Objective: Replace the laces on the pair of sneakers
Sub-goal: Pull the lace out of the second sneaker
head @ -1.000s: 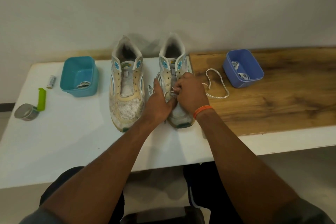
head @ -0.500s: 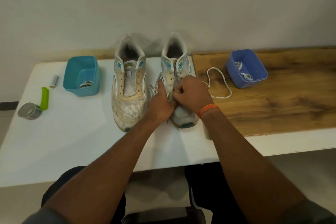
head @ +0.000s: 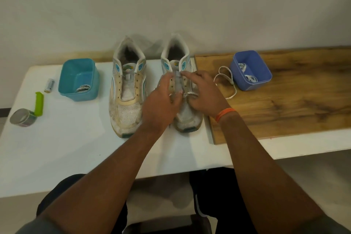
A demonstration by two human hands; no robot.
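Head view: both hands, left hand [head: 160,104] and right hand [head: 204,94], pinch the white lace [head: 227,81] over the right sneaker [head: 187,118]; the teal bin [head: 78,80] and blue bin [head: 250,70] each hold coiled laces.

Far left on white table [head: 57,148]: tape roll [head: 22,118] touching green clip [head: 39,103]; battery [head: 49,85] lying just beyond. Right side covered by wood board [head: 296,104]. Plain wall [head: 171,5] behind.
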